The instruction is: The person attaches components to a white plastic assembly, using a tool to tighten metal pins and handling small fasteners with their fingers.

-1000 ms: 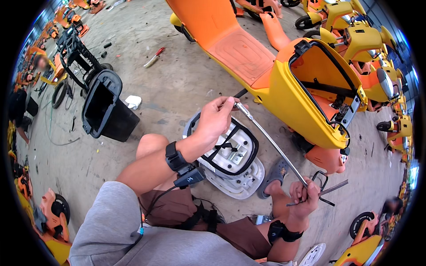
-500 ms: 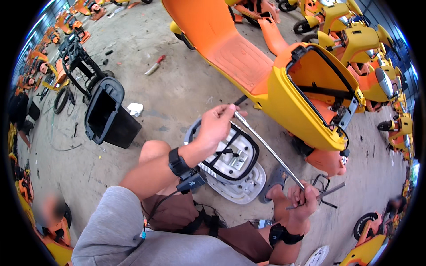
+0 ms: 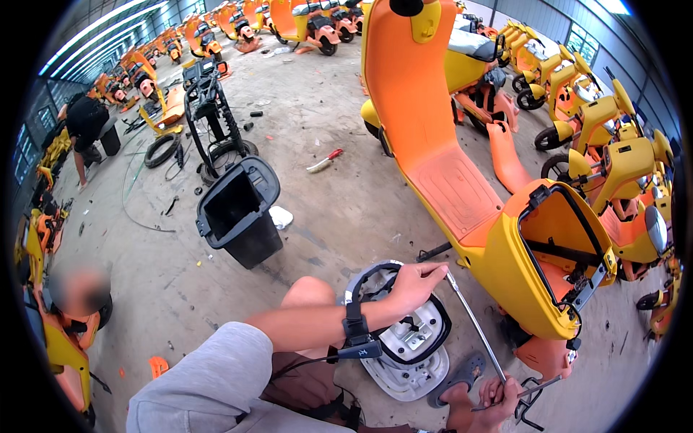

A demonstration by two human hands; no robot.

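Observation:
My right hand (image 3: 498,398) grips the crossbar end of a long steel T-handle socket wrench (image 3: 476,323). The shaft slants up and left, away from me. At its far socket end is my left hand (image 3: 413,287), thumb and fingers pinched together; whatever they may hold is too small to make out. Below the left forearm lies an upturned scooter seat (image 3: 411,339) with a black rim and pale underside, over a white plastic panel (image 3: 404,382). Just beyond the wrench, an orange and yellow scooter body (image 3: 505,252) rests on the floor, its compartment uncovered.
A black plastic bin-like box (image 3: 249,231) stands at left beside a stripped black frame (image 3: 209,115). A red-handled tool (image 3: 325,160) lies on the concrete. Black bent metal bars (image 3: 533,415) sit by my right hand. Rows of scooters (image 3: 606,123) line the right; another person (image 3: 88,126) bends at far left.
My view has tilted up and turned left, so everything sits lower and further right. Both hands stay at the two ends of the wrench.

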